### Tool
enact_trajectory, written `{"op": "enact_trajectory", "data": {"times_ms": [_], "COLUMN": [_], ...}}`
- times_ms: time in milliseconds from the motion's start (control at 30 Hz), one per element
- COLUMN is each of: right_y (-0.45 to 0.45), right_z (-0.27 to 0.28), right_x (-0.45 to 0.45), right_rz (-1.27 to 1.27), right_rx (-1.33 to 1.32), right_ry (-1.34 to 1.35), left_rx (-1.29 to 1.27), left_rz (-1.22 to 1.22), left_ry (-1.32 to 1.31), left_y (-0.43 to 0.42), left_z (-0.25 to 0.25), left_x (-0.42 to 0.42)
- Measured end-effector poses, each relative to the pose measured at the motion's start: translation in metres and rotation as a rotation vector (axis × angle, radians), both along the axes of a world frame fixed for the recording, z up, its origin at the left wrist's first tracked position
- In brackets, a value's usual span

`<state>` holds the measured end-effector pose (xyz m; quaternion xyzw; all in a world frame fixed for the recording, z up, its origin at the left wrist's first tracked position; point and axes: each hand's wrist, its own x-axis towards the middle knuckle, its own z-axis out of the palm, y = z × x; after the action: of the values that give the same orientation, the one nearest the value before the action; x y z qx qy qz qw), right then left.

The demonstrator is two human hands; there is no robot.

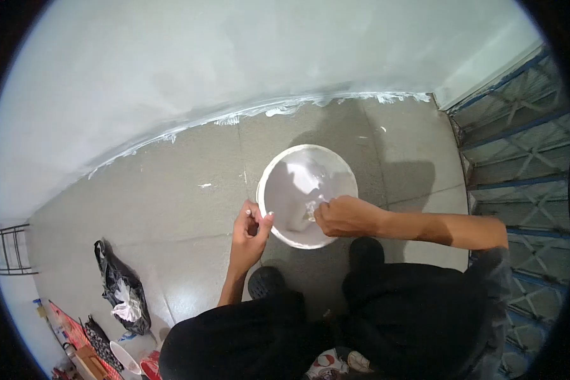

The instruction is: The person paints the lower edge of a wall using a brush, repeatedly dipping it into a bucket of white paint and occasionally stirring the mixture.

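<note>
A white bucket (265,174) stands on the floor in front of my feet, with pale wet material (305,179) inside it. My left hand (249,233) is at the bucket's left rim, thumb and fingers closed on the edge, with white smears on the fingertips. Over the right part of the bucket's opening, my right hand (343,216) is closed in a fist. A small pale piece (310,210) shows beside its fingers, inside the bucket; what the fist grips is mostly hidden.
Behind the bucket runs a pale wall (253,57) with white smears along its base. A folding metal gate (519,164) stands on the right. To the left lies a black plastic bag (123,288); beyond it are a white container (125,358) and a metal rack (9,250).
</note>
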<state>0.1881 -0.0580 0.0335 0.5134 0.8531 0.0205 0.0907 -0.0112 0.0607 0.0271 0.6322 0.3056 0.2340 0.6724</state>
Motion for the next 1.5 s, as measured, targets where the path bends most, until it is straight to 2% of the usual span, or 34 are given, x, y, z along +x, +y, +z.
{"op": "enact_trajectory", "data": {"times_ms": [33, 100, 200, 300, 433, 600, 700, 800, 867, 1000, 1100, 1167, 1267, 1367, 1467, 1500], "right_y": [0.000, 0.002, 0.012, 0.016, 0.006, 0.001, -0.010, -0.014, -0.003, 0.015, 0.007, -0.012, -0.045, -0.071, -0.095, -0.097], "right_z": [0.003, 0.021, 0.045, 0.036, 0.017, 0.015, 0.036, 0.060, 0.023, 0.012, 0.025, 0.051, 0.070, 0.068, 0.033, 0.027], "right_x": [0.004, 0.008, 0.009, -0.001, -0.010, -0.008, 0.012, 0.015, 0.010, 0.002, 0.025, 0.037, 0.054, 0.058, 0.069, 0.065], "right_rz": [-0.045, -0.135, -0.160, -0.226, -0.254, -0.294, -0.404, -0.501, -0.374, -0.219, -0.314, -0.351, -0.753, -1.227, -1.271, -1.287], "right_rx": [0.006, 0.005, 0.065, -0.070, -0.175, -0.147, -0.068, -0.093, -0.102, -0.111, -0.071, 0.151, -0.088, -0.088, -0.141, -0.179], "right_ry": [0.034, 0.117, 0.062, -0.131, -0.047, -0.010, 0.194, 0.267, 0.189, 0.110, 0.218, 0.571, 0.793, 1.094, 1.455, 1.653], "left_rx": [0.087, 0.100, 0.166, 0.302, 0.464, 0.462, 0.435, 0.324, 0.292, 0.279, 0.304, 0.289, 0.207, 0.141, 0.059, 0.087], "left_rz": [-0.024, -0.048, -0.078, -0.141, -0.212, -0.226, -0.179, -0.131, -0.132, -0.146, -0.112, -0.086, -0.058, -0.006, 0.062, 0.082], "left_ry": [0.021, -0.013, -0.020, 0.011, 0.010, 0.018, 0.013, 0.090, 0.132, 0.110, 0.063, 0.066, 0.075, 0.030, 0.010, -0.029], "left_y": [0.003, 0.005, 0.004, 0.003, 0.001, -0.002, -0.002, -0.004, -0.006, -0.003, -0.002, -0.003, 0.004, 0.009, 0.017, 0.019], "left_z": [-0.001, -0.007, -0.010, -0.010, 0.000, 0.004, 0.001, 0.002, 0.002, -0.003, -0.004, -0.006, -0.006, -0.010, -0.017, -0.019], "left_x": [-0.002, -0.004, -0.005, -0.007, -0.003, -0.004, -0.006, -0.006, -0.004, -0.002, 0.002, -0.001, -0.002, -0.002, -0.004, -0.003]}}
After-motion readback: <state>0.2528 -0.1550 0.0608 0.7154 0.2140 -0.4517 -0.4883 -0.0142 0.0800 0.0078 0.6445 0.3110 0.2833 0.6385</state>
